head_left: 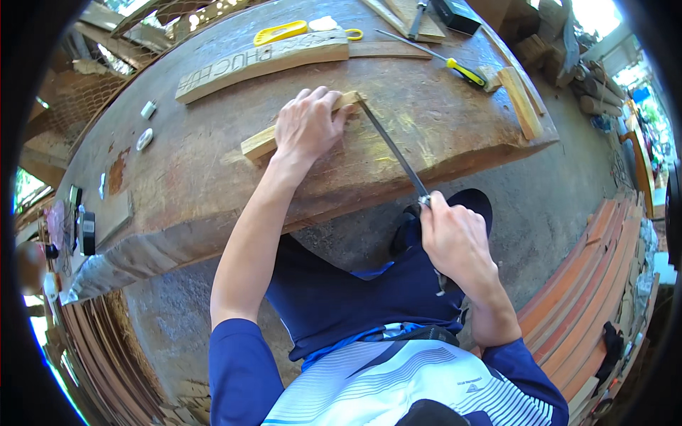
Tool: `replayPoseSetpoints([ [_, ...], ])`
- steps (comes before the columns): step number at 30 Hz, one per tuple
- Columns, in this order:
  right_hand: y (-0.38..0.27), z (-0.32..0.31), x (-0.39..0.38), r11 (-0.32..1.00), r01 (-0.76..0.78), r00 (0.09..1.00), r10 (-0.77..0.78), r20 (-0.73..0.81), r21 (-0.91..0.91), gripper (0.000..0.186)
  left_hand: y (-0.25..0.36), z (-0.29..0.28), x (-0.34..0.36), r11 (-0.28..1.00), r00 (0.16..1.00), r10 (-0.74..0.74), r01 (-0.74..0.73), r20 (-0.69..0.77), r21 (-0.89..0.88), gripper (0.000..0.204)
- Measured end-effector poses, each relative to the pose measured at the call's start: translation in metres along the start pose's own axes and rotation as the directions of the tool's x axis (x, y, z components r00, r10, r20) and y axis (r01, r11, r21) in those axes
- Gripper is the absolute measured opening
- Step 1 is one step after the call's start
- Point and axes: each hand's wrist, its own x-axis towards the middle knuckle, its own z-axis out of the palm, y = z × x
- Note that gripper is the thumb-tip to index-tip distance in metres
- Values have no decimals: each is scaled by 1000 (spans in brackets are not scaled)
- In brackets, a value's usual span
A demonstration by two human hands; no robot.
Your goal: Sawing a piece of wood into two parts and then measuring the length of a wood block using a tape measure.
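Note:
My left hand (pixel 305 124) grips a short pale wooden strip (pixel 256 142) on the worn wooden bench (pixel 185 177), fingers wrapped over it and pressing it down. My right hand (pixel 455 234) is closed round the handle of a long, narrow metal blade tool (pixel 391 145), whose far tip touches the right end of the strip. The blade slants down toward me across the bench's front edge. Behind the strip lies a longer plank (pixel 263 64) with carved marks.
At the back lie a yellow tool (pixel 280 30), a screwdriver (pixel 462 71), a dark box (pixel 457 14) and wood offcuts (pixel 521 103). Small white objects (pixel 144 139) sit on the left. Stacked reddish planks (pixel 575 277) lie at lower right, more boards (pixel 99 341) at lower left.

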Motion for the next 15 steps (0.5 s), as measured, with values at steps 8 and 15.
replayPoseSetpoints([
  [8, -13, -24, -39, 996, 85, 996, -86, 6, 23, 19, -24, 3, 10, 994, 993, -79, 86, -88, 74, 36],
  [15, 2, 8, 45, 998, 20, 992, -12, -128, 68, 30, 3, -1, -18, 998, 996, -32, 36, -86, 50, 34],
])
